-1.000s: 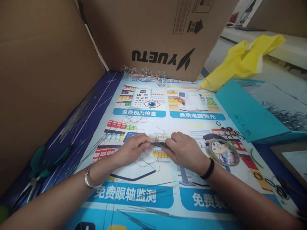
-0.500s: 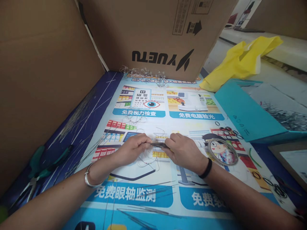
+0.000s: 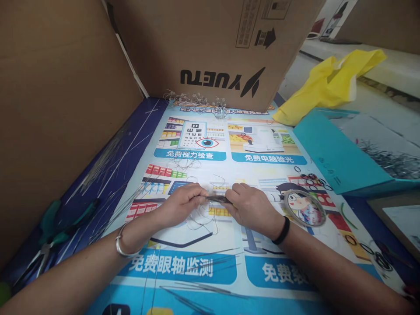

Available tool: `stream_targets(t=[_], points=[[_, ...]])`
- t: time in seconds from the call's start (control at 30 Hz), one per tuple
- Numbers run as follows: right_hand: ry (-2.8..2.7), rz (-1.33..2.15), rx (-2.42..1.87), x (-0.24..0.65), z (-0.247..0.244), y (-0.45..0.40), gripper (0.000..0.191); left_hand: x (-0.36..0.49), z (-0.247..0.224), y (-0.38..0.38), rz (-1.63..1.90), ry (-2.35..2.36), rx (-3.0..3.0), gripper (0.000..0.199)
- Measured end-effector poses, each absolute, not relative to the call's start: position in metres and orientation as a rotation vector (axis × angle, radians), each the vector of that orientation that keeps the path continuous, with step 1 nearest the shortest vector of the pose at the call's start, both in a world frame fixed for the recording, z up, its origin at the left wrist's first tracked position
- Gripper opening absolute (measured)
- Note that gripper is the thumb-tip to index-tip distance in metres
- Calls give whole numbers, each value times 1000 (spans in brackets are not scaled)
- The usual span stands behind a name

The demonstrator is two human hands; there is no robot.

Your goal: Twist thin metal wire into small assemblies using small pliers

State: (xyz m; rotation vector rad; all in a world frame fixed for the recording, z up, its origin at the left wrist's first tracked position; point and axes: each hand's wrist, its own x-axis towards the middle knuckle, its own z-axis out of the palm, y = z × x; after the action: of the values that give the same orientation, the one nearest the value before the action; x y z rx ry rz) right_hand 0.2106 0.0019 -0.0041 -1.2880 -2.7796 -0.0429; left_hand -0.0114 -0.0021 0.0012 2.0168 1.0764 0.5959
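Over the middle of the printed poster sheet (image 3: 229, 173), my left hand (image 3: 179, 202) is closed in a pinch on thin wire (image 3: 200, 226), whose loops hang below the fingertips. My right hand (image 3: 254, 205) is wrapped round small dark-jawed pliers (image 3: 218, 198). The jaws point left and meet the left fingertips; what exactly they grip is too small to tell. The pliers' handles are hidden in my right palm. Further loose wire loops (image 3: 185, 163) lie just beyond my hands, and cut straight wires (image 3: 200, 286) lie nearer to me.
Green-handled pliers (image 3: 54, 232) lie at left beside long wires (image 3: 108, 162). A tape roll (image 3: 323, 214) and several black rings (image 3: 310, 177) are right of my hand. A blue box (image 3: 341, 162) holds short wire pieces. Cardboard (image 3: 210, 48) stands behind; a yellow bag (image 3: 321, 87) lies back right.
Almost nothing differs. Both hands keep their place and grip, with only a very slight shift of the right hand at the pliers.
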Motion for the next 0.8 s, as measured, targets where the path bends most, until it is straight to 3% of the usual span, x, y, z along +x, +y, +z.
stream_targets(t=[0.43, 0.63, 0.8], points=[[-2646, 1, -1329, 213, -8, 4, 23, -10, 0, -3, 668, 1113, 1766, 20], [-2630, 15, -1411, 212, -7, 6, 25, -11, -3, -5, 734, 1102, 1538, 31], [-2617, 20, -1445, 212, -7, 5, 28, -10, -4, -4, 791, 1130, 1469, 25]])
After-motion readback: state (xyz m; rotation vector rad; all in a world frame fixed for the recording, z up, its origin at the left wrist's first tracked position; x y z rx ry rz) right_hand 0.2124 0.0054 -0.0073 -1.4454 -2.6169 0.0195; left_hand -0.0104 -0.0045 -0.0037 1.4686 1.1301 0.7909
